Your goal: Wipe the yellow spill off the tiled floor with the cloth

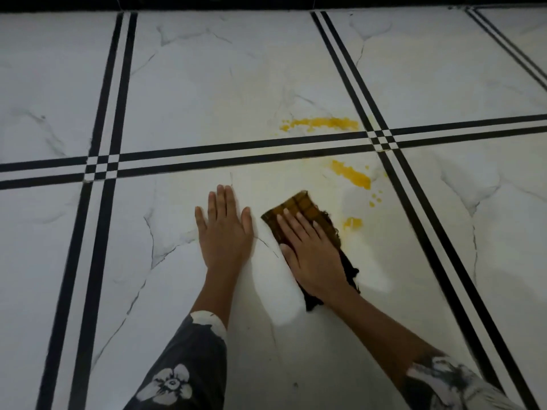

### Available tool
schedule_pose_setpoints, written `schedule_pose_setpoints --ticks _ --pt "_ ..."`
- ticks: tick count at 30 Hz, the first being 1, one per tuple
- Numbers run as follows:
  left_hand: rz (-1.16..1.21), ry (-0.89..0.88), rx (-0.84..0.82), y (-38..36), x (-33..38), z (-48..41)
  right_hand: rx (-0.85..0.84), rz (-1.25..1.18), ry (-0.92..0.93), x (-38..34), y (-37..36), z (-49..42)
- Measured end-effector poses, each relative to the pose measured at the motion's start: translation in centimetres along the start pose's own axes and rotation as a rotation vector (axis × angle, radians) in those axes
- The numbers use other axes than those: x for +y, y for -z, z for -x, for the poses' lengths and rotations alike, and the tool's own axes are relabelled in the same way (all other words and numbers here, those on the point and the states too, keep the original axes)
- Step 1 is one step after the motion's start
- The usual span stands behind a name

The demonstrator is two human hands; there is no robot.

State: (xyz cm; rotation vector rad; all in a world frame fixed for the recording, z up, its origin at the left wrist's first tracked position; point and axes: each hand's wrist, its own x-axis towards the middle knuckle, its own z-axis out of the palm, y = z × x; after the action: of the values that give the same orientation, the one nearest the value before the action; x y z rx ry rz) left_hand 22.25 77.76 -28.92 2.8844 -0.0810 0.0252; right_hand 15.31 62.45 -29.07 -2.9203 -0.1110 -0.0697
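A brown checked cloth [299, 207] lies flat on the white tiled floor [207, 84]. My right hand [310, 250] presses on it with straight fingers. Yellow spill remains in patches: a long streak [325, 123] beyond the black double line, a second streak [352, 174] just past the cloth, small drops [375, 198], and a blob [352, 222] right beside the cloth's right edge. A faint yellowish smear tints the tile around the cloth. My left hand [223, 229] rests flat on the bare tile to the left of the cloth, fingers straight.
Black double stripes [236, 153] cross the white marble-look tiles in a grid. A dark wall base [266, 2] runs along the far edge. My dark flowered sleeves [177, 374] show at the bottom.
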Motion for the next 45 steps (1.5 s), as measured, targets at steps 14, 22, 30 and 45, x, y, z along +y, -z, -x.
schedule_pose_setpoints --ticks 14,22,30,45 --pt "0.034 0.091 -0.067 0.9 1.6 0.5 -0.042 -0.012 -0.121 2.0 0.9 2.8" --pt "0.05 -0.027 -0.064 -2.1 8.6 -0.1 0.054 0.015 -0.32 9.1 2.3 0.6" --pt "-0.03 0.01 -0.065 -2.2 9.0 -0.1 -0.014 -0.067 -0.284 10.4 2.8 -5.8" --pt "-0.067 0.004 -0.093 -2.2 9.2 -0.3 0.038 -0.069 -0.211 10.3 1.9 -5.4"
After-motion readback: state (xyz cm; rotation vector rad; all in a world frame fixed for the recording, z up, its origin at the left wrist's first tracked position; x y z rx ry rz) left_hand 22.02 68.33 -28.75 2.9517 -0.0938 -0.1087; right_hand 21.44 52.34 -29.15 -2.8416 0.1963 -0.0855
